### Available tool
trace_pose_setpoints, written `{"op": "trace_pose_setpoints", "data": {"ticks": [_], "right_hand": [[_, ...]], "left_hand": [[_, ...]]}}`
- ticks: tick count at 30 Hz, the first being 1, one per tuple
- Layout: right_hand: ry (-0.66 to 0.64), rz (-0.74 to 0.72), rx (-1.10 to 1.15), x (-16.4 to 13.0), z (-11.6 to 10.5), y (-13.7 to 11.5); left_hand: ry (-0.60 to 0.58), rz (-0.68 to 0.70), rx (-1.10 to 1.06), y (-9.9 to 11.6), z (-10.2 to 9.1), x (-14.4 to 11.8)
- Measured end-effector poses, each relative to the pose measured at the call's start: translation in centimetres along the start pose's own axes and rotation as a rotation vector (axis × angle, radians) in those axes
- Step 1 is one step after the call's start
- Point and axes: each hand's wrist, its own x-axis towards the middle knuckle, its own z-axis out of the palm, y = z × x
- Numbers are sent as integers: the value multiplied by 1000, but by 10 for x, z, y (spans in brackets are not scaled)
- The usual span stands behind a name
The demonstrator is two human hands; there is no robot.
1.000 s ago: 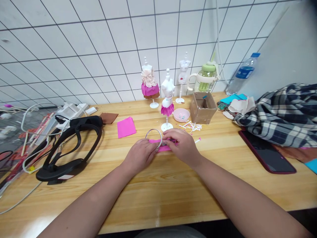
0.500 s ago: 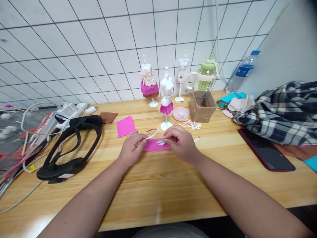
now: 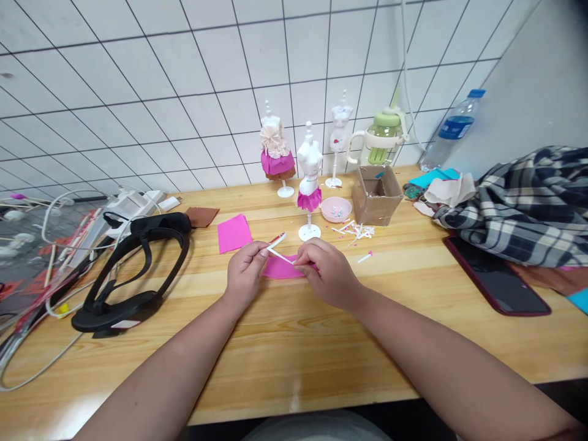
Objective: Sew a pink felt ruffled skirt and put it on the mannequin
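A narrow white tape-like strip (image 3: 282,256) is stretched between my hands, bent sharply at the left, with a reddish mark near its free end. My left hand (image 3: 245,271) pinches it at the bend. At the other end, the fingers of my right hand (image 3: 327,273) are closed on the strip; whether scissors are also in that palm is hidden. Beneath the strip lies a bright pink piece of cloth or paper (image 3: 281,269), partly covered by my right hand. Just beyond stands a small white dress form (image 3: 309,160) wearing a ruffled pink skirt (image 3: 309,199).
Behind are two more dress forms, one dressed (image 3: 277,153), one bare (image 3: 340,125). A pink dish (image 3: 327,214), cardboard box (image 3: 377,205), cup (image 3: 383,138) and white scraps (image 3: 361,231) stand right of centre. A black headset (image 3: 92,306) lies left, a phone (image 3: 496,275) right.
The scissor blades that showed at my right fingertips are out of sight. My right hand has moved slightly left and now grips the strip, which is pulled straight between both hands.
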Motion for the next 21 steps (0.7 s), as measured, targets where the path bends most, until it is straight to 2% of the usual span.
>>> {"op": "trace_pose_setpoints", "data": {"ticks": [7,21], "right_hand": [[-72,43,-25,-1,5,0],[-58,59,51,1,8,0]], "left_hand": [[23,-138,-164,-2,5,2],[79,-155,-244,-2,5,4]]}}
